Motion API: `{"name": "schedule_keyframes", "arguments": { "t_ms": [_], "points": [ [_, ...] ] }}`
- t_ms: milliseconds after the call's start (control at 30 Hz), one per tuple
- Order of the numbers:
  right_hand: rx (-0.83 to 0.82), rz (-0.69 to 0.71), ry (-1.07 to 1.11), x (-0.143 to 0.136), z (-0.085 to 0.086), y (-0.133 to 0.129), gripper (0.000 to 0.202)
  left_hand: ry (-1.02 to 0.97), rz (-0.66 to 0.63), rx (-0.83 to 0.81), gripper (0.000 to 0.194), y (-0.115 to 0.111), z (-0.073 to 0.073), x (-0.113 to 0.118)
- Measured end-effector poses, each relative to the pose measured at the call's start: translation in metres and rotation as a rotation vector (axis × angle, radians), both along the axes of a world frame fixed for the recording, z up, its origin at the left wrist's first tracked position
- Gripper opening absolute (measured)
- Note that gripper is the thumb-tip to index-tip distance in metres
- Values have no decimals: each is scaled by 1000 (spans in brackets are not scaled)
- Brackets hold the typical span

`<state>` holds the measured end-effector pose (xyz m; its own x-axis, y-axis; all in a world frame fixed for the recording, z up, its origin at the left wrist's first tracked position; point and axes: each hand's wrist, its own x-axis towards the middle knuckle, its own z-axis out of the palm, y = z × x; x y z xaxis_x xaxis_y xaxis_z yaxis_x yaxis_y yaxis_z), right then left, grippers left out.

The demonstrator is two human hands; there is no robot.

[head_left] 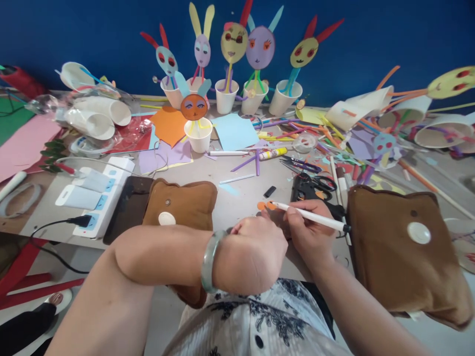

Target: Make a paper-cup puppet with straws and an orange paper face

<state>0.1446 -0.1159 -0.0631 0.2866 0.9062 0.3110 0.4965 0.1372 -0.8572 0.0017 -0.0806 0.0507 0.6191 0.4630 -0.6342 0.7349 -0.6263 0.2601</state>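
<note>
My right hand (311, 227) grips a white marker (315, 215) with a black end, its tip angled left onto small orange paper circles (271, 205). Close on the left, my left hand (256, 252) is closed, a fingertip at the lower edge of the orange paper; most of its fingers are hidden behind the back of the hand. A green bangle (211, 262) rings the left wrist. A small black marker cap (270, 191) lies just beyond the paper. Right behind my right hand are a black glue gun (306, 188) and black-handled scissors (321, 182).
Paper-faced figures stand in white cups (226, 96) along the blue wall. Brown cushion-like pouches (404, 247) lie to the right and left. A white power strip (107, 198), a dark phone (128, 207), pipe cleaners (289, 126), paper sheets (235, 132) and scraps crowd the table.
</note>
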Motion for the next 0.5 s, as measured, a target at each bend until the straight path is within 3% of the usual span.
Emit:
{"name": "schedule_keyframes", "arguments": {
  "t_ms": [67, 167, 233, 367, 500],
  "points": [
    [36, -20, -4, 0, -1, 0, 17, -45, -42, 3, 21, 12, 0, -9],
    [91, -66, -5, 3, -4, 1, 19, -367, -115, 254, 28, 46, -5, -28],
    [117, -94, -35, 5, -6, 0, 18, -409, -105, 343, 27, 69, -15, -34],
    [107, -73, -116, 6, -3, -2, 16, -427, -82, 307, 24, 98, -34, -29],
    [25, -52, -120, 4, 4, 0, 17, -400, -45, 188, 23, 102, -39, -21]
  ]
}}
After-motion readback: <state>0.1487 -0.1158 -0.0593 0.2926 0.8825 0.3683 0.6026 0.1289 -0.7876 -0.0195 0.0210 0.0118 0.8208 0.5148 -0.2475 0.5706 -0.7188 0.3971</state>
